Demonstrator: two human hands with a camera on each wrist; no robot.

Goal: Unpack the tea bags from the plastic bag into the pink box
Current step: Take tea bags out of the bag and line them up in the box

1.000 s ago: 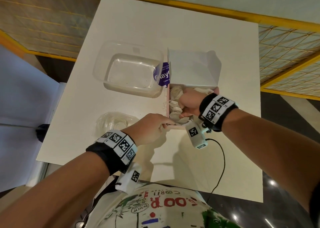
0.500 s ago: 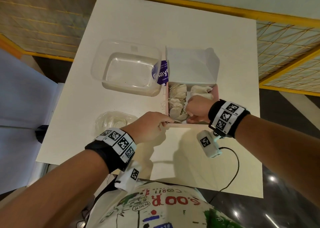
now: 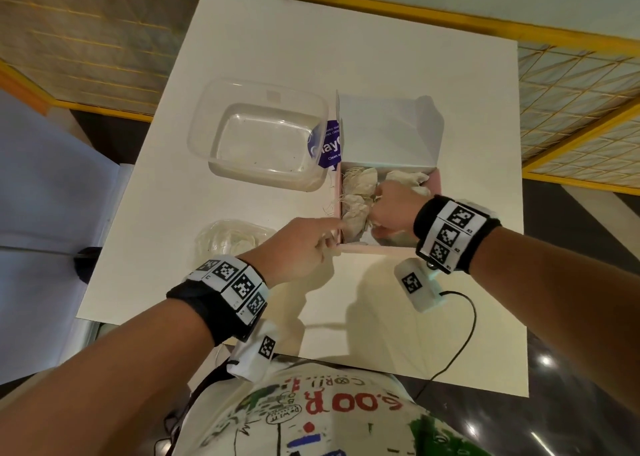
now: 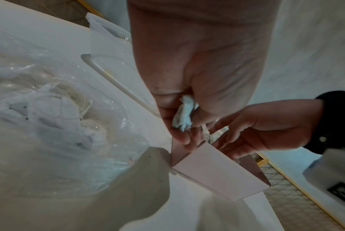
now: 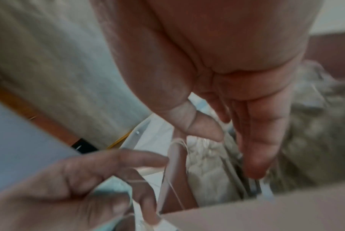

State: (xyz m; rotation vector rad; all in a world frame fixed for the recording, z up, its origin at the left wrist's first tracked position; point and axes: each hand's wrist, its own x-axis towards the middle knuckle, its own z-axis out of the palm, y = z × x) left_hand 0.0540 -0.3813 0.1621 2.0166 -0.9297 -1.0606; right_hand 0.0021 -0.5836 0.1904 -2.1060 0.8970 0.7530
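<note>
Both forearms bare, and each wrist wears a black band [image 3: 456, 236] ringed with white tiles carrying black square-pattern markers. A small white camera block [image 3: 418, 287] hangs under each wrist, tagged with its own marker; a thin black cable [image 3: 464, 338] trails from the right one. The shirt [image 3: 332, 417] is white, with red lettering and doodle-style prints.

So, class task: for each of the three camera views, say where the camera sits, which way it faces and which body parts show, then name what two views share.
Head: worn on the head, facing down at the white table; both forearms and the shirt show.
Left wrist: on the left wrist, looking along the left hand, which pinches a white scrap at the pink box corner.
Right wrist: on the right wrist, looking along the right hand into the box at tea bags.
Shared: each wrist view also shows the other hand.
</note>
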